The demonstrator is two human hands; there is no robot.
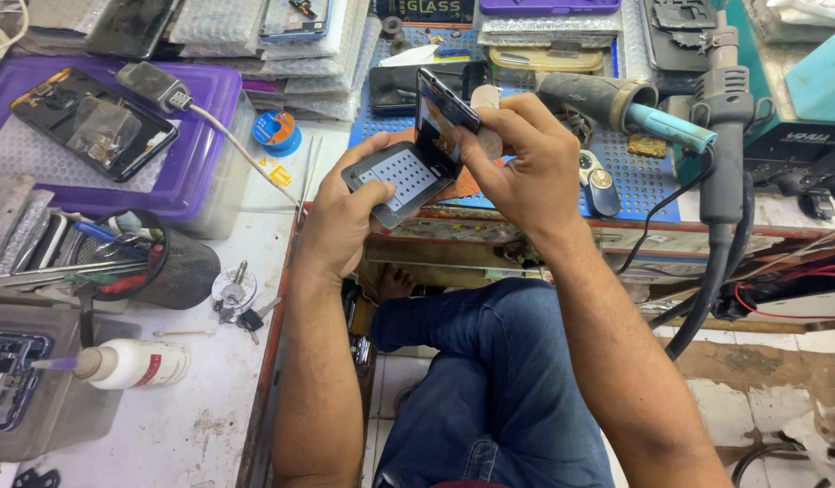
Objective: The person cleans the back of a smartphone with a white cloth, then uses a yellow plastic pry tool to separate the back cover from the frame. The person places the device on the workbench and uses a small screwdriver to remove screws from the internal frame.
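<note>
Both hands grip opened phone between them

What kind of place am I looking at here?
Most likely a phone repair bench. The left hand steadies an opened phone while the right hand lifts its screen. A hot-air gun lies beside them, and another phone rests on a purple tray.
</note>
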